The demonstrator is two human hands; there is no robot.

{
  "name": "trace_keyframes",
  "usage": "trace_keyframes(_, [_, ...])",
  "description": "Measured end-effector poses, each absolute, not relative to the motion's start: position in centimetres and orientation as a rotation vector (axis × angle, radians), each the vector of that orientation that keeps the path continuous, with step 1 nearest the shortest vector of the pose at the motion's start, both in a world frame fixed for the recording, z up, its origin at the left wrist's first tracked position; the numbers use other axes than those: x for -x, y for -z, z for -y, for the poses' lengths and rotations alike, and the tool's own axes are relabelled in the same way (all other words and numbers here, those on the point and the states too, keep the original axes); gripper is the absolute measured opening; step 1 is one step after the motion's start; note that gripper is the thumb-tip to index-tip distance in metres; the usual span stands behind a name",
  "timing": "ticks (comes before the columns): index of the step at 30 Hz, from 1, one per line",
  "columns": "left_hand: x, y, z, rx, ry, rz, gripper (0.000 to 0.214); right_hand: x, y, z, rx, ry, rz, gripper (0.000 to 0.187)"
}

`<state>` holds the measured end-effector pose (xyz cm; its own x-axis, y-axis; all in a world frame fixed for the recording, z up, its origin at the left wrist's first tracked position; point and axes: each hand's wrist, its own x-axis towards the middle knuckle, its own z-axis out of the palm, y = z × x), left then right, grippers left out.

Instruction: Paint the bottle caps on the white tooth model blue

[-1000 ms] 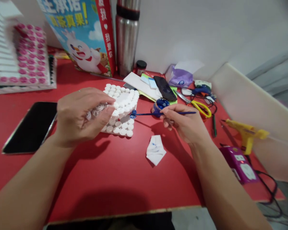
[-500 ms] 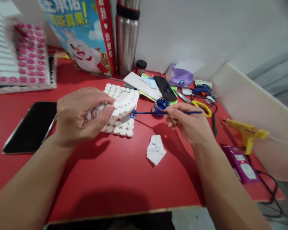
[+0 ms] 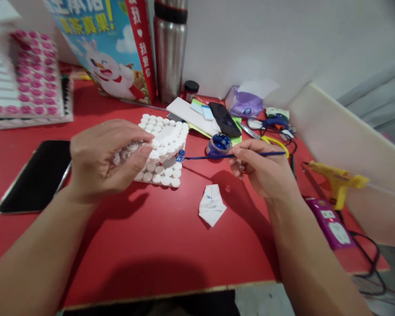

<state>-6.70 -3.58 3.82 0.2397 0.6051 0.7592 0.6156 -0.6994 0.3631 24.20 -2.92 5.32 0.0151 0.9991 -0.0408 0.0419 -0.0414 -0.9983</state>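
My left hand (image 3: 110, 160) grips the near-left side of a craft piece (image 3: 166, 134) covered in round white rolled discs. Its fingers hide part of that side. On the right edge of the piece, a few discs (image 3: 180, 156) are painted blue. My right hand (image 3: 263, 164) pinches a thin blue paintbrush (image 3: 210, 156), held nearly level. The brush tip is just right of the blue discs; whether it touches them I cannot tell. Behind the brush stands an open jar of blue paint (image 3: 220, 146). A folded white tissue (image 3: 212, 205) with blue smears lies in front.
A phone (image 3: 36, 175) lies at left. Behind are a steel bottle (image 3: 170, 57), a printed bag (image 3: 108, 52), a dark phone (image 3: 224, 119) and a purple tissue pack (image 3: 245, 103). At right are yellow-handled scissors (image 3: 276, 142), a glue gun (image 3: 339, 180) and a purple power strip (image 3: 331, 224).
The brush tip has drawn back slightly to the right from the blue discs, with my right hand shifting right. My left hand keeps its grip on the craft piece. The view has moved a little.
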Motion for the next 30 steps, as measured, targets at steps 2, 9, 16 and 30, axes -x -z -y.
trace_keyframes(2, [6.7, -3.79, 3.56, 2.47, 1.499, 1.215, 0.016, -24.19, -5.26, 2.87, 1.278, -1.222, 1.225, 0.019])
trace_keyframes(9, [6.62, -3.78, 3.62, 2.463, 1.515, 1.218, 0.016, -23.7, -4.84, 2.8, 1.26, -1.22, 1.261, 0.015])
trace_keyframes(16, [6.67, -3.82, 3.58, 2.465, 1.503, 1.219, 0.014, -23.53, -4.65, 2.79, 1.263, -1.203, 1.268, 0.017])
trace_keyframes(30, [6.75, -3.71, 3.58, 2.473, 1.493, 1.213, 0.016, -23.25, -4.59, 3.06, 1.243, -1.218, 1.29, 0.014])
